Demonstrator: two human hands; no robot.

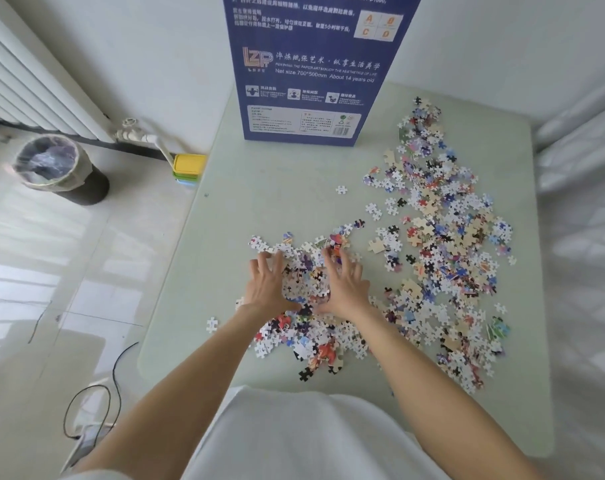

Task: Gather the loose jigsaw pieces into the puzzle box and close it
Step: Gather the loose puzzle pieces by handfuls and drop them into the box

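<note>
- Pale green table (259, 188) with rounded corners, set against a white wall; white bedding (585, 237) runs along its right side.
- Blue puzzle box (311, 74) stands upright at the table's far edge, printed back panel facing me. Cannot tell from this view whether it is open or closed.
- Loose jigsaw pieces (446, 237) lie in a long scatter down the right half of the table, from near the box toward the near edge; many lie white or tan side up.
- A second, denser heap of pieces (308, 327) lies in front of me, mid-table.
- My left hand (268, 284) lies palm down on that heap, fingers spread wide, tips on the pieces at its far edge.
- My right hand (346, 282) lies palm down just beside it, fingers spread likewise, thumbs angled toward each other. Neither hand pinches or grips a piece.
- A few single pieces sit apart: one near the left table edge (211, 323), one mid-table (341, 189).
- Floor, left: lined waste bin (52, 164), white radiator (27, 81), stacked coloured stools (188, 168), black cable (97, 403).
</note>
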